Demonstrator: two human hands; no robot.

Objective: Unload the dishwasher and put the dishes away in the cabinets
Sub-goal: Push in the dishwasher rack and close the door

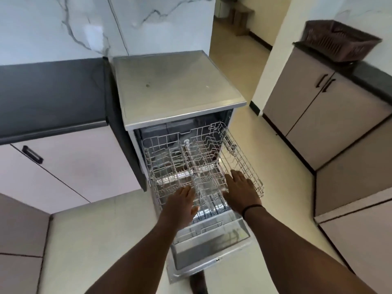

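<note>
since the upper rack (203, 158) of the dishwasher (178, 88) stands pulled out and no dish shows in its wire grid, unloading looks near its end, judged from this view alone. the lower rack (210, 209) is only partly visible under the upper one; no plate or cup can be made out there, though blur makes this uncertain. the dishwasher door (210, 247) lies folded down flat toward the person. left hand (182, 203) is spread, fingers straight, over the front edge of the upper rack, gripping nothing. right hand (239, 187) is likewise flat and spread over the rack's right front part, holding nothing; contact with the wire cannot be confirmed for either. likely remaining: push racks in, shut door. surroundings: dark countertop (53, 92) to the left, closed cabinet (314, 115) to the right with a brown basket (339, 43) on top. the open door fills the floor space ahead.
</note>
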